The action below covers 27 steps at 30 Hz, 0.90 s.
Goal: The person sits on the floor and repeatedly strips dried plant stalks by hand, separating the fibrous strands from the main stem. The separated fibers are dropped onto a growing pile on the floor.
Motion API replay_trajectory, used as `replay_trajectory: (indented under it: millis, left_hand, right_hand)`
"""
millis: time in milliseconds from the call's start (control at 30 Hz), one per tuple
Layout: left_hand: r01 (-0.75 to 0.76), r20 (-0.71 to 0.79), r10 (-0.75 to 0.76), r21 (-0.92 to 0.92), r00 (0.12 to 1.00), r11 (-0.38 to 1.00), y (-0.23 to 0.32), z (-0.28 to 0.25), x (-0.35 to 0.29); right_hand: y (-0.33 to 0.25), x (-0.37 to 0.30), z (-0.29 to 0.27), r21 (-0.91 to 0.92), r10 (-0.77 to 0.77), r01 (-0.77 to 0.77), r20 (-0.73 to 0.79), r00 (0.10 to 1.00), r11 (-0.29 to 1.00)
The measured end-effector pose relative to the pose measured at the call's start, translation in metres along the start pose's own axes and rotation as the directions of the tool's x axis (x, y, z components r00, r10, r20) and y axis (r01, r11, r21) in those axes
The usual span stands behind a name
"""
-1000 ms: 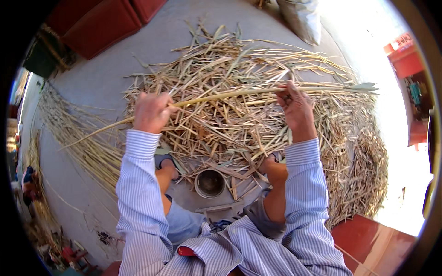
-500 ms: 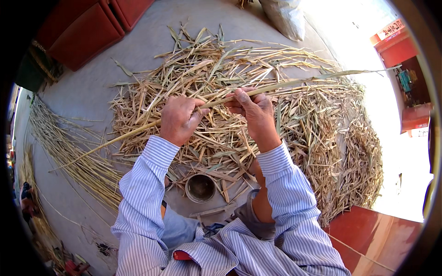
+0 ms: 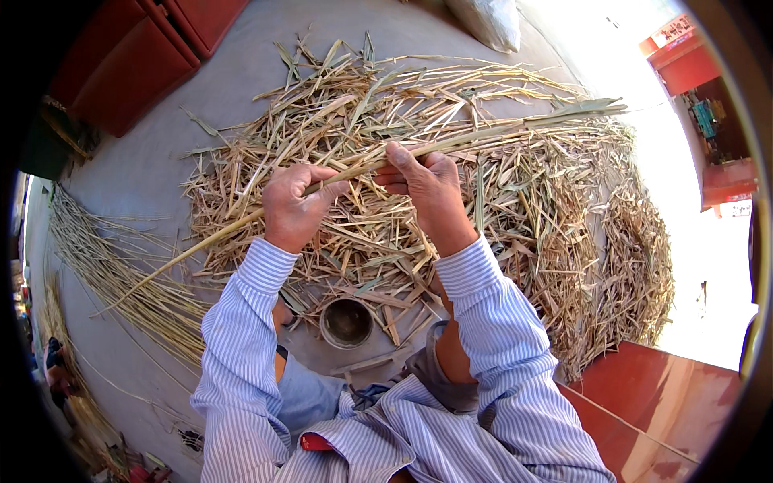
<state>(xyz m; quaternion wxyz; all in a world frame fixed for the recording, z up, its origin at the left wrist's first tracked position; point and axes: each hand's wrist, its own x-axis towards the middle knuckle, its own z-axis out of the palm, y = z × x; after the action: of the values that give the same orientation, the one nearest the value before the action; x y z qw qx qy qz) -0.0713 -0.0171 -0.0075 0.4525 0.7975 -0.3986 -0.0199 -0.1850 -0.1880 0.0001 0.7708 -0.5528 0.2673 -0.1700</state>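
Observation:
A long, pale yellow dry stalk [image 3: 197, 245] lies slantwise across the front of me, rising from the lower left to the upper right. My left hand [image 3: 295, 208] is closed around its middle, thumb along the top. Just to the right, my right hand [image 3: 431, 191] pinches the same stalk between thumb and fingers. Beyond that hand the stalk runs on into a greenish dry leaf [image 3: 568, 113]. Both hands are above a wide heap of stripped dry leaves and husks [image 3: 362, 249].
On the left floor lies a spread bundle of thin bare stalks [image 3: 121, 262]. A small round metal bowl [image 3: 347, 344] stands between my feet. Red sofa seats [image 3: 133, 72] are at the far left, a pale sack [image 3: 493, 24] at the back, and a red board [image 3: 636, 402] at the lower right.
Both hands have shifted slightly left with the stalk. At the right, the stalk's leafy end looks wider and reaches less far out than before. Both hands keep their grip.

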Motion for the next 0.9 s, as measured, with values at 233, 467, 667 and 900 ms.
replay_trajectory:
  millis: [233, 467, 667, 900]
  left_hand:
    - [0.177, -0.275, -0.397, -0.581, 0.876, 0.794, -0.013, -0.027, 0.013]
    - [0.155, -0.339, -0.124, 0.065, 0.933, 0.986, -0.052, -0.086, 0.012]
    - [0.114, 0.275, -0.095, -0.053, 0.957, 0.992, -0.050, -0.045, 0.001]
    - [0.439, 0.394, -0.293, -0.359, 0.871, 0.823, -0.034, -0.036, -0.002]
  right_hand:
    - [0.013, 0.010, -0.018, -0.041, 0.033, -0.039, -0.138, 0.990, 0.998]
    - [-0.005, 0.008, -0.025, -0.188, -0.045, 0.030, -0.076, 0.996, 0.982]
    - [-0.015, 0.007, -0.021, -0.109, -0.073, 0.073, 0.000, 0.997, 0.991]
    - [-0.021, 0.001, -0.028, 0.025, -0.170, 0.170, 0.009, 0.985, 0.985]
